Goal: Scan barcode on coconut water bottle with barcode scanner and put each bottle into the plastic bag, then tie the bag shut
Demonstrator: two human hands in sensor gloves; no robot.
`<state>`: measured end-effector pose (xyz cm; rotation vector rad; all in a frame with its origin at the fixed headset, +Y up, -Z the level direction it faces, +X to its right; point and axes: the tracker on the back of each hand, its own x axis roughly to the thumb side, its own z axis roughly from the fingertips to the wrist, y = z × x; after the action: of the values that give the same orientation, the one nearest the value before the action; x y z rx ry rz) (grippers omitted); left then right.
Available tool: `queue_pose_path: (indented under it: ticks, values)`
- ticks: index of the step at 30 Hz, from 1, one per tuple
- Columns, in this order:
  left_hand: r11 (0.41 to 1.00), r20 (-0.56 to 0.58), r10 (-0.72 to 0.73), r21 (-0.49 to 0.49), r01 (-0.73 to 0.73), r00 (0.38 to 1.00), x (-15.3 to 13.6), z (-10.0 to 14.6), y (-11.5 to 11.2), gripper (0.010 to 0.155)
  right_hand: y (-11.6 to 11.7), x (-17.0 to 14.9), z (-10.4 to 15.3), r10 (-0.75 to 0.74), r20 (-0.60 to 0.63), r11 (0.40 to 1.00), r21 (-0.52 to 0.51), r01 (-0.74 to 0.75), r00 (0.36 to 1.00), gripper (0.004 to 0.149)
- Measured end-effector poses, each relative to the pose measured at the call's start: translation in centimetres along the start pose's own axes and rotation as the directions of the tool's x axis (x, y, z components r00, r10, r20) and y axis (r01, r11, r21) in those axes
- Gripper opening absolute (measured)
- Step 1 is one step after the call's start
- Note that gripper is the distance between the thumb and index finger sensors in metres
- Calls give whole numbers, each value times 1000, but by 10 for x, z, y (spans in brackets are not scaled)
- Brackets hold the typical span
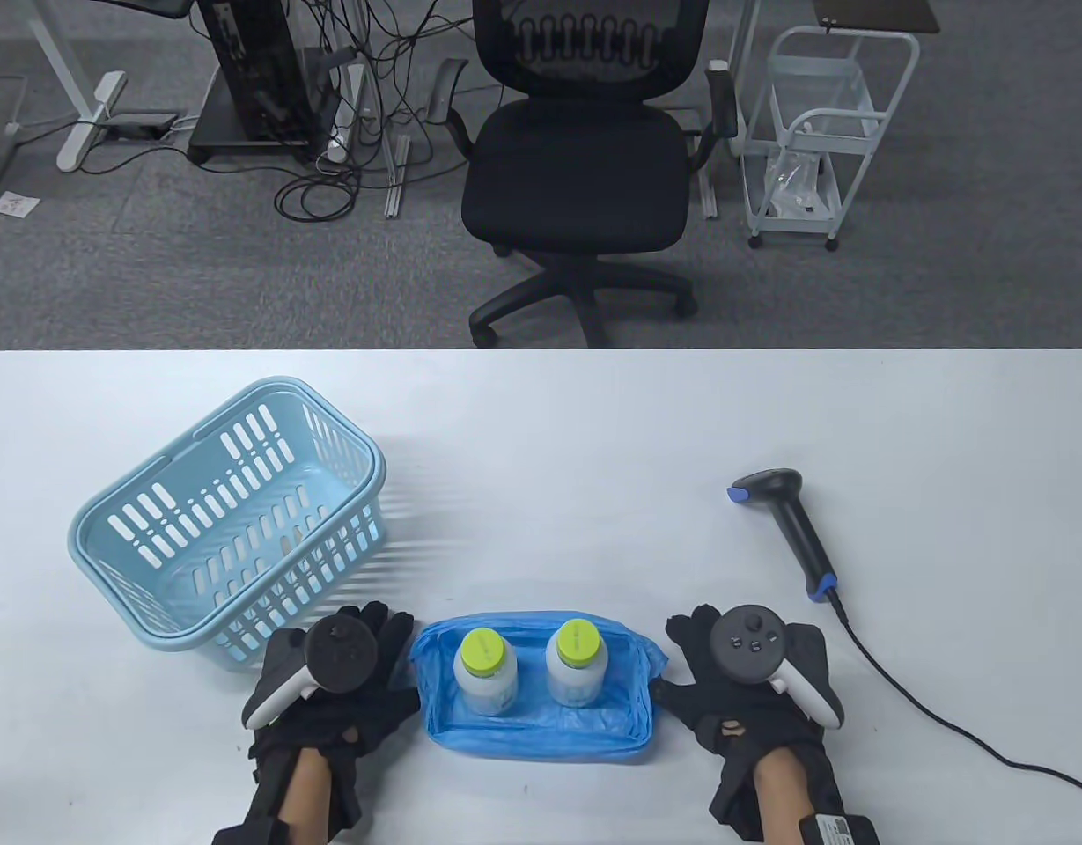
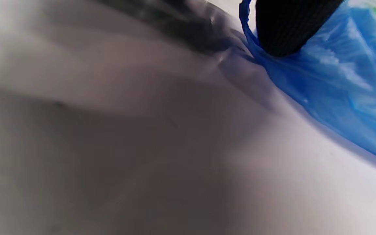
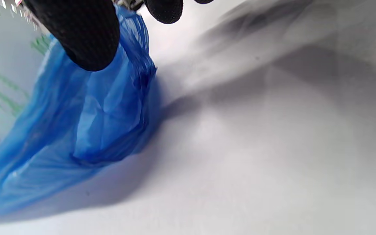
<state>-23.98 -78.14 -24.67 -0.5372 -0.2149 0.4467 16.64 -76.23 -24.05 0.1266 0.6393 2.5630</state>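
White table [image 1: 593, 422], seen from above. Near its front edge, about midway along, sits a crumpled blue plastic bag [image 1: 541, 735], mouth open upward. Inside it, two white coconut water bottles with lime-green caps stand upright side by side: left bottle [image 1: 485, 673], right bottle [image 1: 576, 664].

Left hand [image 1: 334, 682], black sensor glove with a dark tracker on its back, is at the bag's left side. The left wrist view shows one gloved fingertip [image 2: 289, 29] touching the bag's blue film at the rim. Whether the fingers pinch the plastic cannot be told.

Right hand [image 1: 747, 682], same glove and tracker, is at the bag's right side. The right wrist view shows a gloved fingertip [image 3: 83, 36] against the bag's wrinkled wall; the grip cannot be told here either.

Black handheld barcode scanner with blue trim [image 1: 791, 528] lies on the table toward the right, beyond the right hand; its black cable [image 1: 937, 717] runs off toward the right edge.

Light-blue slotted plastic basket [image 1: 232, 519] sits tilted toward the left edge, just behind the left hand.
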Motion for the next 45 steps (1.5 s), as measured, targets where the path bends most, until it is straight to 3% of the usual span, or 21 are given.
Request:
queue_pose_path:
  ticks: [4, 6, 8, 10, 15, 20, 25, 28, 33, 38, 41, 43, 44, 45]
  values:
    - [997, 50, 82, 6, -83, 995, 5, -4, -5, 72, 13, 8, -8, 71, -1, 997, 15, -70, 998, 78]
    - [996, 46, 56, 70, -59, 997, 6, -3, -2, 62, 14, 10, -9, 76, -2, 997, -9, -76, 997, 71]
    - [979, 42, 71, 191, -78, 997, 3, 1, 3, 45, 9, 12, -7, 87, -24, 992, -93, -89, 996, 51]
    - [968, 63, 115, 215, -126, 991, -1, 5, 7, 38, 4, 11, -4, 57, -28, 987, -152, -61, 998, 39]
    - [936, 88, 212, 267, -228, 973, -9, 16, 17, 36, -11, 5, 6, -71, -10, 973, -223, 67, 997, 40]
    - [855, 232, 332, 335, -396, 914, -5, 38, 39, 37, -34, 6, 27, -249, 61, 920, -298, 255, 967, 42]
    - [761, 424, 438, 295, -578, 793, 5, 58, 59, 37, -62, 6, 50, -314, 113, 872, -360, 333, 943, 49]
    - [686, 530, 515, 215, -695, 673, 12, 65, 66, 38, -78, 9, 59, -360, 192, 849, -338, 406, 913, 53]
    - [566, 638, 578, 137, -813, 510, 24, 69, 74, 37, -94, 22, 66, -469, 369, 769, -277, 577, 802, 55]
    - [407, 704, 674, -102, -908, 223, 42, 63, 74, 37, -105, 49, 71, -533, 563, 653, -202, 730, 632, 50]
    - [349, 698, 711, -244, -905, 86, 58, 52, 69, 38, -107, 66, 74, -516, 645, 619, -173, 766, 563, 46]
    - [322, 691, 722, -296, -899, 30, 70, 47, 67, 40, -106, 78, 75, -514, 663, 608, -165, 776, 544, 44]
    - [331, 700, 714, -289, -898, 38, 76, 46, 68, 42, -106, 82, 75, -506, 668, 609, -171, 774, 545, 42]
    - [377, 726, 683, -255, -891, 82, 83, 45, 69, 46, -106, 88, 75, -496, 672, 611, -180, 771, 550, 42]
